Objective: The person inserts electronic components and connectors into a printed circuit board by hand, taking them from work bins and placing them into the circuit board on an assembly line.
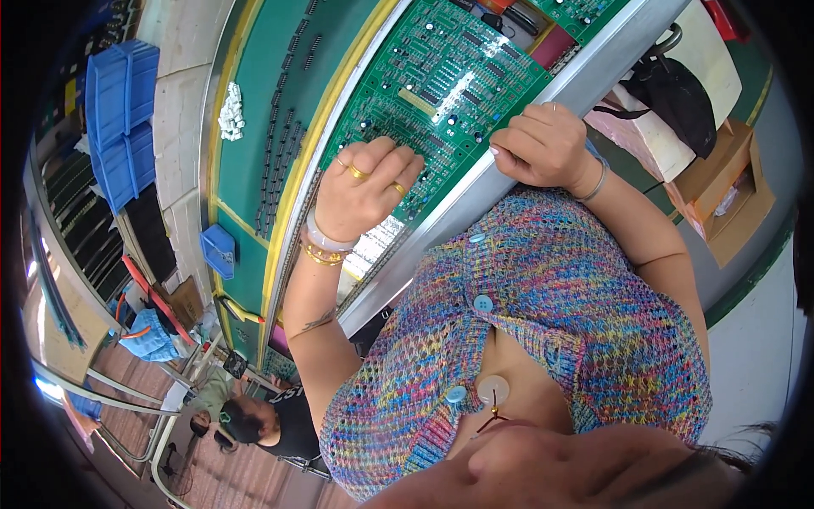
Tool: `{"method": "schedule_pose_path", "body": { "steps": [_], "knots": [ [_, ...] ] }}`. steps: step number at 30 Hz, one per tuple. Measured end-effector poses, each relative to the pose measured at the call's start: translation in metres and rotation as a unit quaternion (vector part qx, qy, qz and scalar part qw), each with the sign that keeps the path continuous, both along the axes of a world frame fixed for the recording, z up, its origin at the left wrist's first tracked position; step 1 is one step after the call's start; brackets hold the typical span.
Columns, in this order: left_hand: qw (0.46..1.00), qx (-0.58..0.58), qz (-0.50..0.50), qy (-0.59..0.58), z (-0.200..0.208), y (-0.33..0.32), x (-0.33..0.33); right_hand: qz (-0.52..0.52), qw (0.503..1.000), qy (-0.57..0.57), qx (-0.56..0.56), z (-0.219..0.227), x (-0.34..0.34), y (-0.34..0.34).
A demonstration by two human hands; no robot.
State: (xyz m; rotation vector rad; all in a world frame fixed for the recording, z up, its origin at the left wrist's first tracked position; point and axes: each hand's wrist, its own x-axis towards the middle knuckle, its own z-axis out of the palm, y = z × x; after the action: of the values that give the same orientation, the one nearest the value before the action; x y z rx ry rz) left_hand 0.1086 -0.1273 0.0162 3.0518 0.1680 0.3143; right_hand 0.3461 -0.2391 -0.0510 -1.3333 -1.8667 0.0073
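Observation:
A large green circuit board (454, 64), crowded with small parts, lies in a track in front of me. My left hand (366, 188) is curled over the board's left part, knuckles up. Its fingertips are hidden beneath it, so whatever they hold cannot be seen. By the board's right edge, at the metal rail (585, 83), my right hand (543, 146) is closed with its fingers bent inward. Anything pinched in it is too small or too covered to name.
Left of the track, a green surface carries rows of black chips (276, 161) and a pile of small white parts (231, 112). A small blue tray (219, 251) and larger blue bins (123, 89) stand further left. Another person (254, 422) sits at lower left. A cardboard box (731, 191) is at right.

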Motion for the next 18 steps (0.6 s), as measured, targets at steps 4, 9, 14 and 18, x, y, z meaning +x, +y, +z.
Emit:
{"method": "schedule_pose_path", "body": {
  "steps": [4,9,14,18],
  "knots": [
    [1.000,-0.015,0.001,0.010,-0.007,0.000,0.000,0.001,1.000,0.000,-0.004,0.001,0.000,0.000],
    [0.999,-0.028,0.015,0.003,-0.013,-0.001,-0.001,0.001,1.000,0.013,-0.001,0.001,-0.001,0.001],
    [0.998,-0.051,0.022,-0.001,-0.014,0.002,0.000,0.003,1.000,0.015,-0.003,0.000,-0.001,0.000],
    [0.998,-0.057,0.013,-0.003,-0.015,0.002,-0.001,0.007,1.000,0.021,-0.001,-0.001,0.000,0.000]
  ]
}}
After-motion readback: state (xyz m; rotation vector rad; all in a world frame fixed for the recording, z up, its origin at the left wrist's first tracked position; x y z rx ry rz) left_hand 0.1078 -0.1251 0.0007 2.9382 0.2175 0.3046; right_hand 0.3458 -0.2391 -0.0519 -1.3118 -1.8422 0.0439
